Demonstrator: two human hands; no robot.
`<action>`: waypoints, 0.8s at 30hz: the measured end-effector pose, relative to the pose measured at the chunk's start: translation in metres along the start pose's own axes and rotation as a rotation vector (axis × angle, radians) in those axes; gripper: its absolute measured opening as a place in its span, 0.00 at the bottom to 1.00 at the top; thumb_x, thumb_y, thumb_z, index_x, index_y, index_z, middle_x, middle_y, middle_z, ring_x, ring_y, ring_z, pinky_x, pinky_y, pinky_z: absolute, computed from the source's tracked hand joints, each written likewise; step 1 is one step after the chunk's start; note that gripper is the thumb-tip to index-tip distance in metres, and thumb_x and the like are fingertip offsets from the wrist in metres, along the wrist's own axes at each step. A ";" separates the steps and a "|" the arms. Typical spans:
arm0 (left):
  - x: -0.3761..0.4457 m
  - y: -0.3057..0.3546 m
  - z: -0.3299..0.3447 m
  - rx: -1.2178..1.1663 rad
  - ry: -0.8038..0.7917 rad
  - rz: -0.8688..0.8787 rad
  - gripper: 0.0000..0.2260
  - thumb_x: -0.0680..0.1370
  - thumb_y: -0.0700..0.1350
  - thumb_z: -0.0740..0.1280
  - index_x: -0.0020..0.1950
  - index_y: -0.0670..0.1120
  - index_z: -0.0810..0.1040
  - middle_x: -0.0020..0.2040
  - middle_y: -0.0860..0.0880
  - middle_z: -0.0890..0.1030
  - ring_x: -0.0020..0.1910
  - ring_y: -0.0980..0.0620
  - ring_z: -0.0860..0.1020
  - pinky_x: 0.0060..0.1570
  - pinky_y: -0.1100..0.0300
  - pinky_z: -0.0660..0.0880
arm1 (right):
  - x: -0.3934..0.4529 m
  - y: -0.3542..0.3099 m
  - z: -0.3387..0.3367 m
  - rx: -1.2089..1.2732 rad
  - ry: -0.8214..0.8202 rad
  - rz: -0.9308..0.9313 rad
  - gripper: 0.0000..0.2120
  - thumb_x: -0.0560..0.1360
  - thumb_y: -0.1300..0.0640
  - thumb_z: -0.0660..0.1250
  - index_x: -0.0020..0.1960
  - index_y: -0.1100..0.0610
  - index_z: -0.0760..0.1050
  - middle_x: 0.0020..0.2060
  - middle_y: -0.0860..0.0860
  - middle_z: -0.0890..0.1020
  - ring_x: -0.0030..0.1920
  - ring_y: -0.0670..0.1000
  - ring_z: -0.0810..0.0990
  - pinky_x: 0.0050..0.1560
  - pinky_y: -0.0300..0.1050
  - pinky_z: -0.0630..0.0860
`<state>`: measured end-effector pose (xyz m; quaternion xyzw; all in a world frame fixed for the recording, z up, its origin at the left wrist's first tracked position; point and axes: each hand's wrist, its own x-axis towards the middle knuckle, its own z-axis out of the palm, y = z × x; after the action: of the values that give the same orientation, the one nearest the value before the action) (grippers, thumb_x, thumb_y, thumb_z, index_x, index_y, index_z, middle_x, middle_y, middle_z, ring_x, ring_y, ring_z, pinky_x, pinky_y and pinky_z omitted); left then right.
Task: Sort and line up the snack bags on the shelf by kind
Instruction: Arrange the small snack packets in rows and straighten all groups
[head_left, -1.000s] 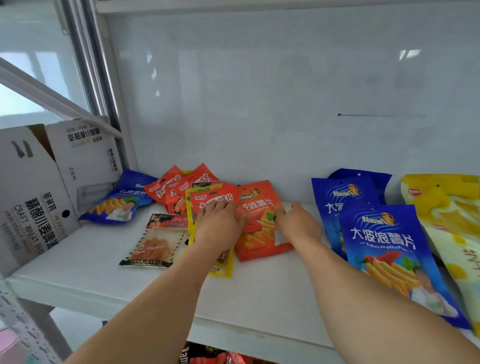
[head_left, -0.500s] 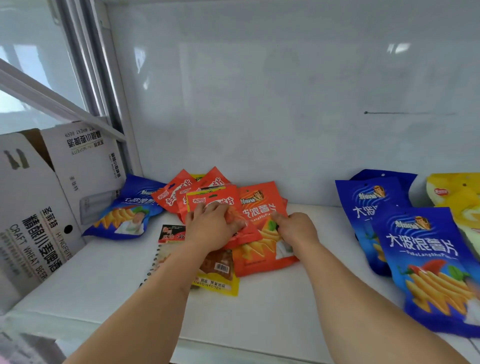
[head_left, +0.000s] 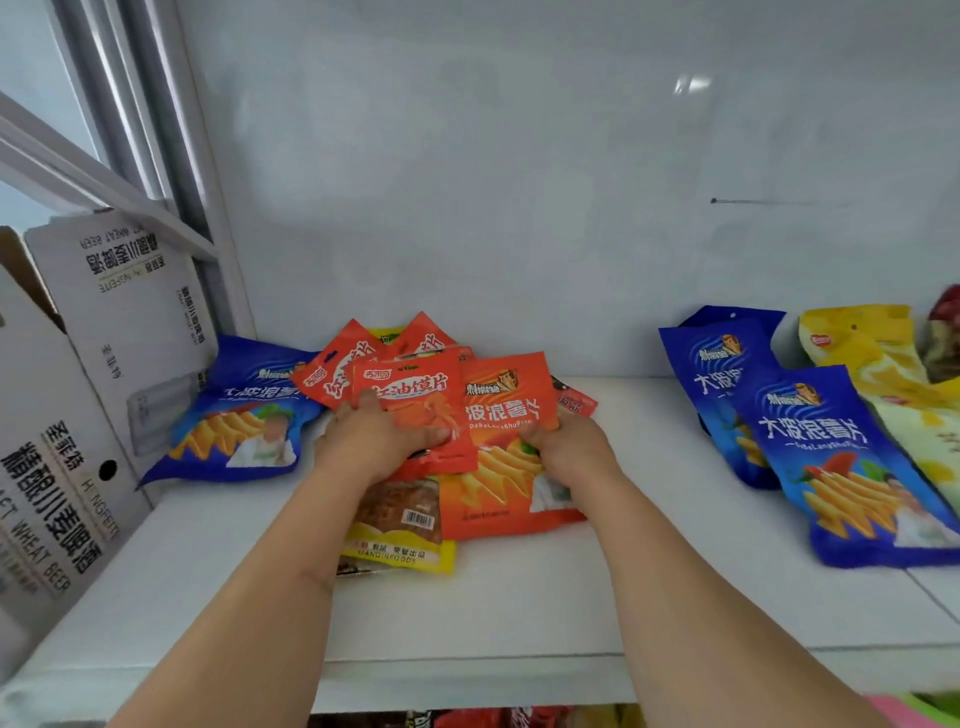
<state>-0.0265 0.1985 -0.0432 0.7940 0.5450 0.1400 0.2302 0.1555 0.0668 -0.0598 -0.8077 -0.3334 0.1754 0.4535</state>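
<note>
On the white shelf (head_left: 519, 597) lies a heap of snack bags. My left hand (head_left: 371, 441) grips a small red bag (head_left: 415, 395) lifted off the heap. My right hand (head_left: 569, 449) holds the orange chip bag (head_left: 506, 415) by its right edge. Under them lies a yellow-edged bag (head_left: 400, 525). More small red bags (head_left: 332, 374) are fanned out behind. A blue chip bag (head_left: 244, 415) lies at the left. Two blue chip bags (head_left: 836, 457) and a yellow bag (head_left: 883, 358) lie at the right.
A white cardboard beer carton (head_left: 67, 415) stands against the shelf's left end. The white back wall (head_left: 519, 182) closes the shelf behind the bags. Bags on a lower shelf (head_left: 493, 719) show under the front edge.
My left hand has raised the small red bag off the pile. My right hand has slid down the orange bag's right edge. The view has shifted closer and to the left.
</note>
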 end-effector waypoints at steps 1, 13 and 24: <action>0.001 -0.003 -0.001 -0.021 0.006 0.006 0.56 0.65 0.72 0.72 0.82 0.46 0.51 0.81 0.42 0.57 0.77 0.39 0.61 0.72 0.44 0.65 | -0.003 0.000 0.000 0.010 0.016 0.004 0.03 0.78 0.51 0.68 0.48 0.49 0.78 0.44 0.49 0.83 0.47 0.53 0.82 0.53 0.48 0.77; 0.002 -0.021 -0.013 -0.136 0.030 -0.014 0.50 0.68 0.68 0.73 0.81 0.47 0.54 0.80 0.44 0.56 0.76 0.39 0.62 0.68 0.39 0.67 | -0.009 0.006 -0.024 0.417 0.183 0.246 0.06 0.77 0.61 0.69 0.41 0.57 0.77 0.31 0.52 0.78 0.28 0.48 0.75 0.34 0.45 0.75; -0.008 -0.011 -0.018 -0.229 0.120 0.109 0.42 0.73 0.51 0.76 0.81 0.49 0.56 0.79 0.42 0.59 0.73 0.39 0.68 0.66 0.46 0.70 | -0.020 -0.009 -0.030 0.219 -0.022 0.271 0.06 0.74 0.63 0.72 0.41 0.58 0.76 0.37 0.55 0.80 0.34 0.51 0.76 0.32 0.41 0.72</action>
<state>-0.0467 0.1980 -0.0334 0.7813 0.4942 0.2607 0.2782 0.1555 0.0370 -0.0368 -0.7891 -0.2055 0.2790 0.5072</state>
